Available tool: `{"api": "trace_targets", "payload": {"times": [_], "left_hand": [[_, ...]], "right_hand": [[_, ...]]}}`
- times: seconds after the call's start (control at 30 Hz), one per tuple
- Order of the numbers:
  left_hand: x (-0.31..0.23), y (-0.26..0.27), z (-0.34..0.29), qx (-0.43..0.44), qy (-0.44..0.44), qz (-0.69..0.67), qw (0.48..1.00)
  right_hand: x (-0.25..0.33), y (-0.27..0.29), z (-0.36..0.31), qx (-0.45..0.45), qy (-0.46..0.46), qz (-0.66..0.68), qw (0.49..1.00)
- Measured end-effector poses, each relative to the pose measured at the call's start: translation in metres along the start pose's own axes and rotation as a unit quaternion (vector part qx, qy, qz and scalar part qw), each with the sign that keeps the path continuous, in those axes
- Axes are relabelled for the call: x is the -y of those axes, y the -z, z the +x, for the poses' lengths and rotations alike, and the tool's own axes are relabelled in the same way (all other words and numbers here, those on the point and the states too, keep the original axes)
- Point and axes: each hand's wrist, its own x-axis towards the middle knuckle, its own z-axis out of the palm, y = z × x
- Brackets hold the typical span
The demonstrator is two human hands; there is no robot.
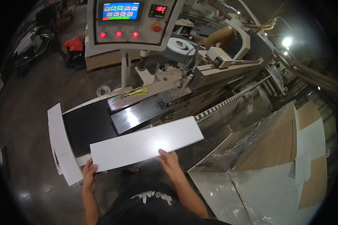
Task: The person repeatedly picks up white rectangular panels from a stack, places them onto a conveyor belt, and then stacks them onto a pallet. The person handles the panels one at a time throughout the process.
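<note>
A long white panel (139, 144) with a glossy face is held level in front of my body, tilted slightly up toward its right end. My left hand (89, 173) grips its lower left corner, thumb on top and fingers beneath. Partway along the near edge, my right hand (169, 161) holds it the same way, thumb on the upper face. Beyond the panel lies the machine's polished metal bed (135, 117), which the panel partly overlaps in view. A yellow-handled cutter (139, 91) rests on the metal ledge behind that bed.
Left of the metal bed is a black infeed surface (88, 129), with another white board (62, 146) at its outer end. A control cabinet (129, 35) rises behind on a post. To the right stands a plastic-wrapped stack of boards (251, 168). A red machine (74, 48) is farther back.
</note>
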Motion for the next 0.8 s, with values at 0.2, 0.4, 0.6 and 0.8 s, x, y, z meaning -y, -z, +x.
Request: {"api": "trace_targets", "payload": {"times": [0.2, 0.4, 0.6, 0.8], "left_hand": [[0.038, 0.044, 0.041, -0.085, 0.004, -0.015, 0.996], [0.043, 0.022, 0.082, -0.118, -0.021, -0.027, 0.992], [0.028, -0.009, 0.119, -0.122, -0.047, 0.01, 0.991], [0.02, -0.016, 0.118, -0.081, -0.112, 0.211, 0.968]], "right_hand": [[-0.062, -0.042, 0.112, -0.031, -0.004, -0.019, 0.999], [-0.067, -0.073, 0.139, 0.024, 0.092, -0.163, 0.982], [-0.059, -0.059, 0.189, -0.073, 0.207, -0.556, 0.802], [-0.032, -0.074, 0.19, -0.084, 0.247, -0.613, 0.746]]}}
